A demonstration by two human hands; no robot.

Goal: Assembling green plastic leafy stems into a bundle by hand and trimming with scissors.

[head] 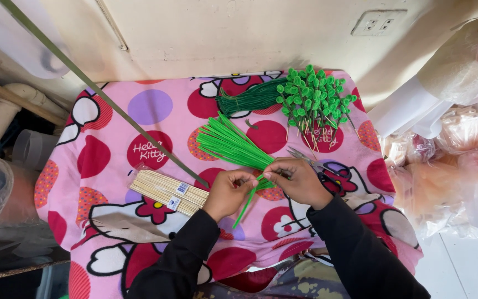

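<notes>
The soft pink cloth [156, 116] spread over the table is printed with red, purple and orange dots and a white cartoon cat wearing red bows, and on it lie a fanned bundle of bright green fuzzy pipe cleaners [230, 145], a darker green bundle of thin wires [250, 98] and a pile of pale wooden sticks tipped with bright green curled heads [313, 97]. The flat pack of pale cream bamboo skewers [164, 190] carries a white and blue label, both sleeves [360, 249] are black, and the wall [222, 33] behind is cream.
</notes>
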